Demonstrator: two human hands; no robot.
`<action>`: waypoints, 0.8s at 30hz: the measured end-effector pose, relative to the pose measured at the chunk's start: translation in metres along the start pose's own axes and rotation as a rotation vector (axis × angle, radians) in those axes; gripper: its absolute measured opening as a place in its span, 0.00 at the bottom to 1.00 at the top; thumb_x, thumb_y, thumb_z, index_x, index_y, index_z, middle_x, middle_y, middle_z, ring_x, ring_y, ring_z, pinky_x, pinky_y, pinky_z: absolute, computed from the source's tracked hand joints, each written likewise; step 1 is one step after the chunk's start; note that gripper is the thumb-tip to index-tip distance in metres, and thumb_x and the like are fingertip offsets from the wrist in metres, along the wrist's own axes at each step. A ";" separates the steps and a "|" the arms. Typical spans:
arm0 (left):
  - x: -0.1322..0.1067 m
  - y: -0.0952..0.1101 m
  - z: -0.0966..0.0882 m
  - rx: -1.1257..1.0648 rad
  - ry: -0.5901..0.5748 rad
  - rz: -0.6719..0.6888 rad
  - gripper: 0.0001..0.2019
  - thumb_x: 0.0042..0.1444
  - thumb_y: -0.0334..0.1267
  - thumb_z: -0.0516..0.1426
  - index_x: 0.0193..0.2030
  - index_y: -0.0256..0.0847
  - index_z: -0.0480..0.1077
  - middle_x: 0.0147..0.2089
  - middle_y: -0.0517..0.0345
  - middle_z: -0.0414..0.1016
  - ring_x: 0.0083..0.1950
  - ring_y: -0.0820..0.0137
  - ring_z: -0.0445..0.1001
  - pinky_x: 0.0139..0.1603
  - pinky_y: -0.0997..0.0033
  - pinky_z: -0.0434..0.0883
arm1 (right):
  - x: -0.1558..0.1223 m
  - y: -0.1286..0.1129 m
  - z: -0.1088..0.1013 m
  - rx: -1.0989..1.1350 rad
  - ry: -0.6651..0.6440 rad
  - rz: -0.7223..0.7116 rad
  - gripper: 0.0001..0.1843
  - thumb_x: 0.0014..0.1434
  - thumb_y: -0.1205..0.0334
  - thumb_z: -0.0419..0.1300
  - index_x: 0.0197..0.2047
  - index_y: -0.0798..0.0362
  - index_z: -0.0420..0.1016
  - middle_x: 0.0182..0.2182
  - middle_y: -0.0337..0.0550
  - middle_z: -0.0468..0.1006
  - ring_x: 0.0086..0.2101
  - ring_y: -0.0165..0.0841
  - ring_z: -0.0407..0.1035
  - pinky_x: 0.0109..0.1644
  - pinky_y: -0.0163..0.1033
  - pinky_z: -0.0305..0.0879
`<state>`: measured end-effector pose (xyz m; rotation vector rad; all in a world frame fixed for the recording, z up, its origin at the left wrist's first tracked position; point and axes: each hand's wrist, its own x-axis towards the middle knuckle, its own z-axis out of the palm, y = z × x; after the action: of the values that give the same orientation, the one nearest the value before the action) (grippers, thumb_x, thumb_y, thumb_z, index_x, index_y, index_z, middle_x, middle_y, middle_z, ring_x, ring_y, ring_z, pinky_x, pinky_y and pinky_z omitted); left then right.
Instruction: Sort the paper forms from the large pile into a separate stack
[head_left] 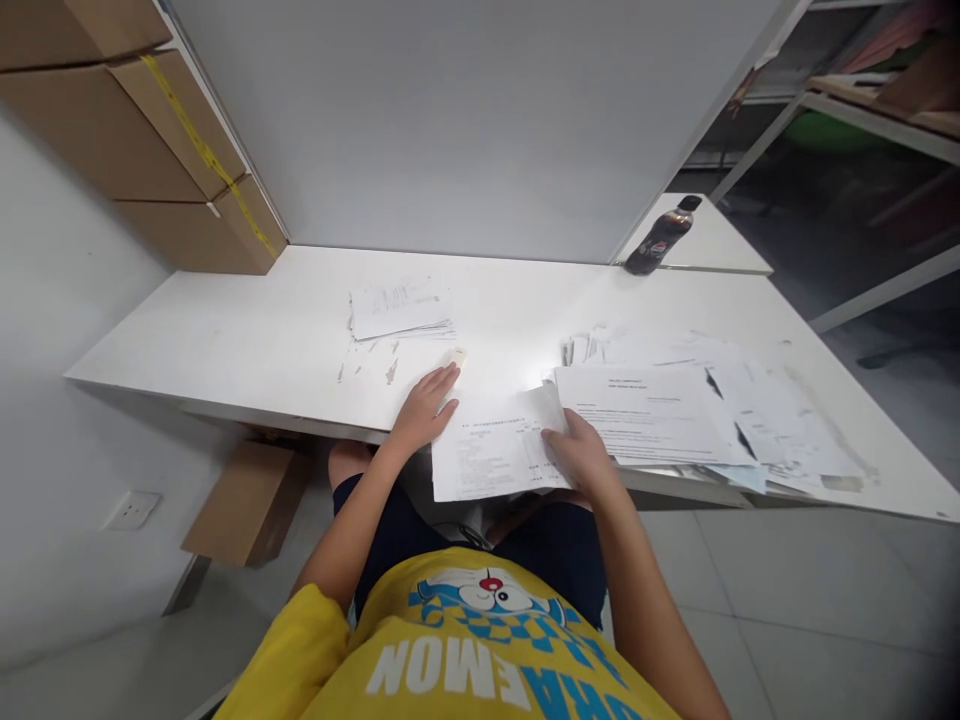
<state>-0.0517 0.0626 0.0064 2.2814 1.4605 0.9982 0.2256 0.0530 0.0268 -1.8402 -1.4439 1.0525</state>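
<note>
A printed paper sheet (491, 450) lies at the near edge of the white desk (247, 340), partly overhanging it. My left hand (426, 405) rests flat on the sheet's left corner with the fingers stretched out. My right hand (579, 452) grips the sheet's right edge, thumb on top and fingers curled under. A small pale eraser-like block (456, 356) sits just beyond my left fingertips. To the right of my right hand spreads a loose pile of printed papers (675, 410).
A smaller stack of papers (400, 310) with torn scraps lies at mid-desk. A dark soda bottle (663, 236) stands by the grey partition. Cardboard boxes (180, 180) are stacked at the back left, and another box (247, 500) sits under the desk.
</note>
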 end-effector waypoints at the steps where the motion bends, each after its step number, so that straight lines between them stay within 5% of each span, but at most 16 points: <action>1: -0.001 0.000 0.002 0.013 -0.018 0.022 0.25 0.67 0.40 0.48 0.70 0.43 0.56 0.71 0.51 0.59 0.72 0.60 0.56 0.70 0.51 0.59 | -0.001 0.003 -0.001 0.011 -0.013 0.007 0.18 0.43 0.55 0.57 0.38 0.51 0.76 0.35 0.47 0.80 0.39 0.47 0.72 0.44 0.47 0.68; 11: -0.008 -0.004 0.000 -0.128 0.098 0.000 0.21 0.66 0.30 0.47 0.61 0.46 0.69 0.63 0.56 0.71 0.61 0.63 0.70 0.62 0.50 0.69 | -0.020 0.023 0.019 0.311 0.058 0.047 0.22 0.48 0.50 0.60 0.43 0.53 0.75 0.41 0.49 0.81 0.44 0.46 0.73 0.48 0.46 0.68; 19: -0.004 -0.006 -0.002 -0.145 0.103 -0.053 0.20 0.66 0.34 0.49 0.63 0.47 0.67 0.63 0.55 0.71 0.63 0.63 0.68 0.64 0.54 0.68 | -0.024 0.018 0.017 0.286 0.123 0.027 0.21 0.49 0.45 0.58 0.37 0.55 0.74 0.34 0.47 0.79 0.40 0.44 0.70 0.45 0.44 0.65; 24: -0.004 -0.002 -0.002 -0.061 0.089 -0.018 0.20 0.66 0.33 0.48 0.63 0.46 0.66 0.64 0.55 0.70 0.63 0.62 0.67 0.64 0.52 0.67 | -0.021 0.013 0.023 0.199 0.161 0.011 0.21 0.52 0.41 0.54 0.24 0.50 0.63 0.21 0.37 0.65 0.29 0.35 0.61 0.34 0.39 0.58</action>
<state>-0.0557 0.0596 0.0051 2.2034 1.4605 1.1368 0.2105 0.0286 0.0087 -1.7485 -1.1935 0.9908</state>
